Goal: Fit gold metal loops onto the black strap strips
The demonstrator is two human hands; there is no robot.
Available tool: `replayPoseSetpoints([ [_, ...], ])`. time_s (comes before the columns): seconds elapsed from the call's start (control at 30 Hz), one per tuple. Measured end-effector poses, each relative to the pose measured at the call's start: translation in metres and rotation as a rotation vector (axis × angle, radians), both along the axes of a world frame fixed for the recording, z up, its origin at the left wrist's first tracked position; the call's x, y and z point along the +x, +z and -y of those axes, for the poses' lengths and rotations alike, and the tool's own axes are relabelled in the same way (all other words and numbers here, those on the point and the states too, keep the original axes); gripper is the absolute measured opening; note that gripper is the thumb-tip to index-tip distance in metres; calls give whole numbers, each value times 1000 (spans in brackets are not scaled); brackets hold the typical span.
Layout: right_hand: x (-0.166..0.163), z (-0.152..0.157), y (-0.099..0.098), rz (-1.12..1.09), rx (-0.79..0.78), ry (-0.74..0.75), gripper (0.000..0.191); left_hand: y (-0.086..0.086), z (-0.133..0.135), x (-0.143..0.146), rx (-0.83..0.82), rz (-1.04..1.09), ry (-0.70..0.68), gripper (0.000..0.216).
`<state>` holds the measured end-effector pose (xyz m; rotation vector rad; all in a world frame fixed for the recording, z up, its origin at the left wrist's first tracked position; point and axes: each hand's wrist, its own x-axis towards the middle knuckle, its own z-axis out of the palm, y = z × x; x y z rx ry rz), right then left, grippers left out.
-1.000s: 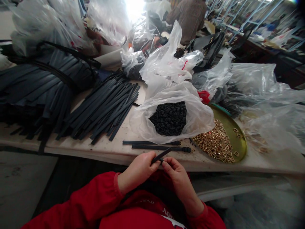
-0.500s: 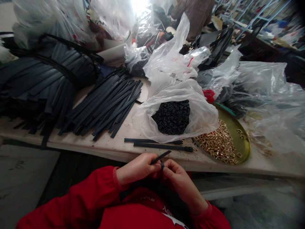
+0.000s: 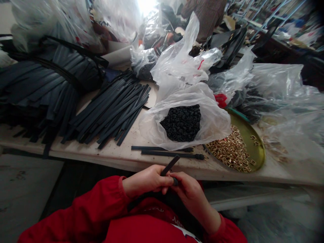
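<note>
My left hand (image 3: 150, 179) is closed round a narrow black strap (image 3: 170, 164), one end of which sticks up past the thumb. Right against it, my right hand (image 3: 189, 190) pinches a small black loop (image 3: 175, 181) at the strap; the fingers hide most of it. On the table edge just beyond lie two black straps, the nearer one (image 3: 169, 154) bearing a loop and a gold buckle at its right end. An opened plastic bag (image 3: 215, 125) holds many small black loops (image 3: 181, 123).
Right of the bag, a gold-coloured round tray (image 3: 259, 155) carries a heap of gold buckles (image 3: 230, 152). Loose black straps (image 3: 113, 108) are piled on the white table (image 3: 113, 157), beside a large tied bundle (image 3: 48, 81). Clear plastic bags (image 3: 278, 81) crowd the back and right.
The strap's free end has tilted more upright. My right fingers have shifted over the loop and closed nearer my left hand. The view has moved slightly.
</note>
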<state>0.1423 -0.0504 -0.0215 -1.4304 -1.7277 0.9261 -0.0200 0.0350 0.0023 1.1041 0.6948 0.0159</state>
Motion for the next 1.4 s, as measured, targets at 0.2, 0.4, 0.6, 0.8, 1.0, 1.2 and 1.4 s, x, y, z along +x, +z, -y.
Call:
replayPoseSetpoints([
  [0.2,-2,4,1,42,-36,-6,26,3,4,0,78,-40,5,11],
  [0.4,-8,10,-3,-154,-177,-122,19,-3,8,0,243,-110,15,13],
  [0.6,-12,13,-9,-339,-241,-209,11,-7,9,-2,224,-125,-32,15],
  [0.8,-12,8,-4,-400,-178,-245,19,5,5,-7,259,12,25,29],
  [1.0,-12,6,0,-312,-56,-201,27,-9,12,0,391,-20,117,13],
  [1.2,-9,6,-1,-299,-139,-189,18,-20,17,3,639,-148,122,9],
  [1.4,-7,7,1,-290,-171,-151,17,-11,12,6,522,-146,118,13],
])
